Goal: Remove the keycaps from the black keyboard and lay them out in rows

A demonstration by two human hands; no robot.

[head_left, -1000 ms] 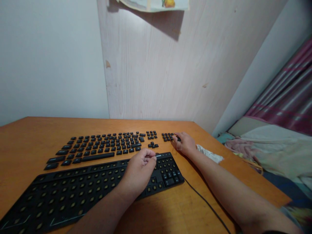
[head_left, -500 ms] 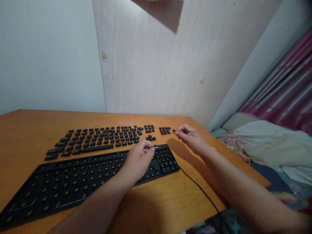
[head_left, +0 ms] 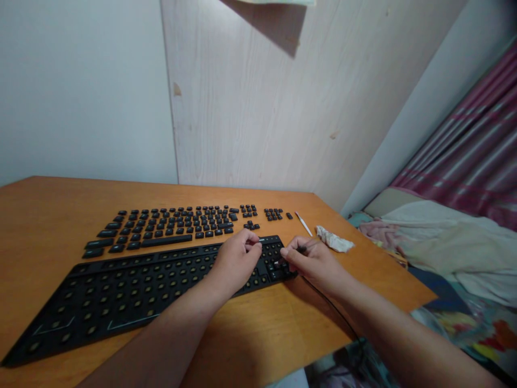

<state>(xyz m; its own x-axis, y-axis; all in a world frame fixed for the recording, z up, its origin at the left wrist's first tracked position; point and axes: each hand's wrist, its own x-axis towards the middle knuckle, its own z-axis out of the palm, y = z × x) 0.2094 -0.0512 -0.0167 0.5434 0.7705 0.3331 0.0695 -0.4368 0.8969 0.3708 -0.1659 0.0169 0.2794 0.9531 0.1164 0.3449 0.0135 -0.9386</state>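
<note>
A black keyboard (head_left: 153, 291) lies on the desk, most of its keycaps off and pale switch spots showing. My left hand (head_left: 239, 257) hovers at its right part, thumb and fingers pinched together; whatever is between them is hidden. Over the number pad, my right hand (head_left: 309, 256) is closed on a slim tool (head_left: 301, 249) with a dark part, its thin tip pointing down-left towards the keys. The tool's exact kind is unclear. Loose black keycaps (head_left: 177, 222) are laid out in rows behind the keyboard, with the long spacebar keycap (head_left: 166, 241) in front.
To the right of the keycaps lie a white stick (head_left: 304, 223) and a crumpled tissue (head_left: 334, 239). The keyboard cable (head_left: 331, 306) runs off the front edge of the orange-brown desk (head_left: 258, 334). A bed with bedding (head_left: 436, 237) stands on the right, the wall behind.
My right hand has come down and nearer, from beside the keycaps to the number pad, with the slim tool. The white stick and tissue now show. The left hand has barely moved.
</note>
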